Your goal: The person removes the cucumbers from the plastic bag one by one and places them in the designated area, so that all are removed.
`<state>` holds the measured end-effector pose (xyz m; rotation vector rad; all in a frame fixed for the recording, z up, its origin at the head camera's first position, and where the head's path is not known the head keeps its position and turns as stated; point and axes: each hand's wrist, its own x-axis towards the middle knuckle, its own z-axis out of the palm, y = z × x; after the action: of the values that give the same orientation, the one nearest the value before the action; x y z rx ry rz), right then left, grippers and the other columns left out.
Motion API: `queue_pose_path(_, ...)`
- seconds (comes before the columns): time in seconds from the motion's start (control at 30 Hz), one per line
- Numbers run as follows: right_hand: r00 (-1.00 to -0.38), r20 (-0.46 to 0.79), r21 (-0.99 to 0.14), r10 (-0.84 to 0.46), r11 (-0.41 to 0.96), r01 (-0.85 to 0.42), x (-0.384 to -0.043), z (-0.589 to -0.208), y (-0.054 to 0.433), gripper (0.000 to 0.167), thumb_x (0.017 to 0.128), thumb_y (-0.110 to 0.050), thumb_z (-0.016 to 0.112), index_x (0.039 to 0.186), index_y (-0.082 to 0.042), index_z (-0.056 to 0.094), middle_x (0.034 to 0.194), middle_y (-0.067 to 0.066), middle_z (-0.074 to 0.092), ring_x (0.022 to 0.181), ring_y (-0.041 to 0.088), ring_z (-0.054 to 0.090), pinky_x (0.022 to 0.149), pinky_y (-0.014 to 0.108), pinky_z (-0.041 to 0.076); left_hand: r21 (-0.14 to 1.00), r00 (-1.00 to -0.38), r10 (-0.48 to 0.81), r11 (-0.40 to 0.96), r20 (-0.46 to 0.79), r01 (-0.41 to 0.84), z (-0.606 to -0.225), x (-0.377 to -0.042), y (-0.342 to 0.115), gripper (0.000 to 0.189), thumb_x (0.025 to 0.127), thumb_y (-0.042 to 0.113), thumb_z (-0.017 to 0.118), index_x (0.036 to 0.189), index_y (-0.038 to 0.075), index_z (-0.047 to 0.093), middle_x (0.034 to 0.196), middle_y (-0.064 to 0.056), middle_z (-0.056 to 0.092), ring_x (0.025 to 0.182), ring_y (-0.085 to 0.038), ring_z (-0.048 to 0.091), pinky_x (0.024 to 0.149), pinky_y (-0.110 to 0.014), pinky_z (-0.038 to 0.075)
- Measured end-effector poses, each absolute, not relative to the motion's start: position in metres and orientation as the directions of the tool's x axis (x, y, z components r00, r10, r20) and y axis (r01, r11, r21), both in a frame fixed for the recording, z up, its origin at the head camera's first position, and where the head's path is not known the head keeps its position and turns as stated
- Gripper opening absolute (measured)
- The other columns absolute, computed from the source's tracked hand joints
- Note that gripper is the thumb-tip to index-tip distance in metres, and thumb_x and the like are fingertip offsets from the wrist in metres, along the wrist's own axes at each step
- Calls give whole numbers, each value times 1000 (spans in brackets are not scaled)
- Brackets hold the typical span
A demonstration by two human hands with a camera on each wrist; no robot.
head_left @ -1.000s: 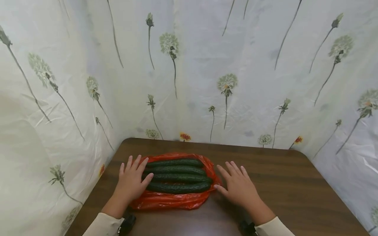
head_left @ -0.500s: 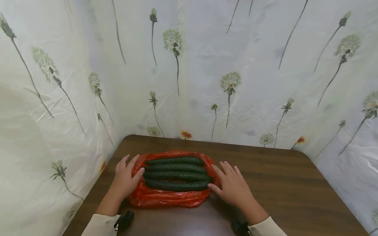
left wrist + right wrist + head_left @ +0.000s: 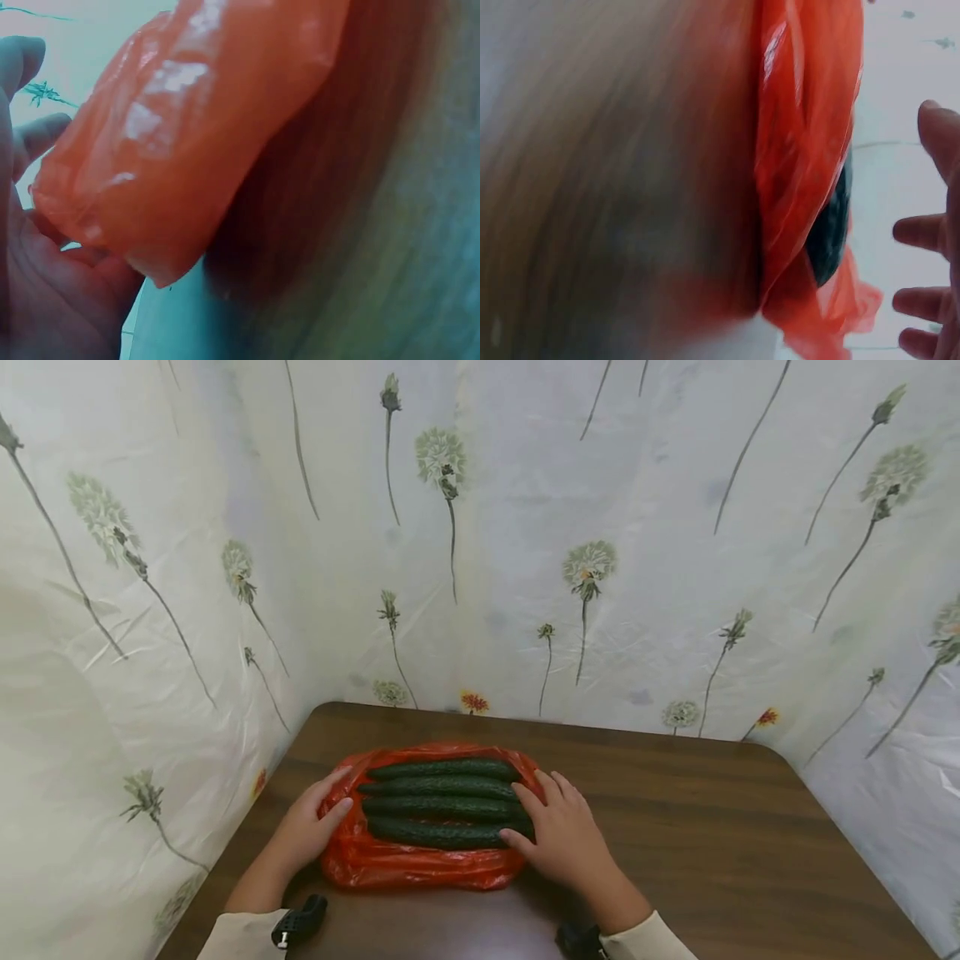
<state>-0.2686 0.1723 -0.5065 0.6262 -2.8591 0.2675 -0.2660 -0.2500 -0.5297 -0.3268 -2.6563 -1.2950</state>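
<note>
Several dark green cucumbers (image 3: pixel 450 808) lie side by side on a red plastic bag (image 3: pixel 420 872), whose crumpled edges rise around them. My left hand (image 3: pixel 302 828) is at the bag's left end, fingers spread and slightly bent. In the left wrist view the red plastic (image 3: pixel 172 142) bulges against the palm side of that hand (image 3: pixel 52 277). Over the bag's right end reaches my right hand (image 3: pixel 564 837), fingers spread, with thumb and index finger overlapping the cucumber ends. The right wrist view shows its fingers (image 3: pixel 922 232) apart above the bag, where one dark cucumber end (image 3: pixel 829 240) shows.
The bag rests on a dark brown wooden table (image 3: pixel 690 843) with rounded far corners. A pale curtain (image 3: pixel 495 527) printed with dandelions hangs behind it and along both sides. Each wrist wears a black camera (image 3: pixel 302 920).
My left hand has slid back left off the cucumbers to the bag's left end. My right hand has moved left, from beside the bag to over the cucumbers' right ends.
</note>
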Motion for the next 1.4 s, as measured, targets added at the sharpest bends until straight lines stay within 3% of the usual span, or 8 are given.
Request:
queue_pose_path(0.27, -894, 200, -142, -401, 891, -432, -266, -503, 155, 76, 94, -71, 60, 152, -22, 55, 163, 16, 40, 153, 43, 30, 125, 63, 25, 749, -964, 134, 609, 229, 262, -536, -265, -248, 56, 104, 30, 65, 156, 13, 49, 158, -22, 47, 146, -48, 43, 117, -71, 34)
queue_pose_path(0.53, -898, 143, -195, -416, 878, -438, -263, -503, 137, 80, 94, -70, 61, 158, -24, 48, 162, 14, 41, 151, 40, 35, 118, 63, 37, 745, -968, 116, 620, 223, 247, -541, -266, -249, 56, 102, 23, 68, 154, 14, 50, 155, -22, 50, 143, -46, 47, 115, -67, 38)
queue_pose_path(0.9, -863, 139, -178, -486, 845, -504, -264, -504, 113, 76, 96, -64, 64, 157, -21, 47, 160, 13, 45, 147, 39, 42, 115, 60, 43, 745, -956, 128, 602, 264, 287, -540, -270, -247, 56, 100, 18, 69, 154, 16, 52, 149, -19, 55, 134, -41, 55, 109, -65, 47)
queue_pose_path(1.4, -858, 117, -142, -500, 847, -512, -260, -512, 94, 72, 94, -55, 73, 154, -23, 50, 160, 13, 45, 146, 39, 42, 108, 59, 49, 737, -959, 140, 616, 246, 279, -537, -266, -245, 57, 100, 18, 69, 154, 12, 51, 152, -22, 53, 138, -45, 52, 111, -66, 44)
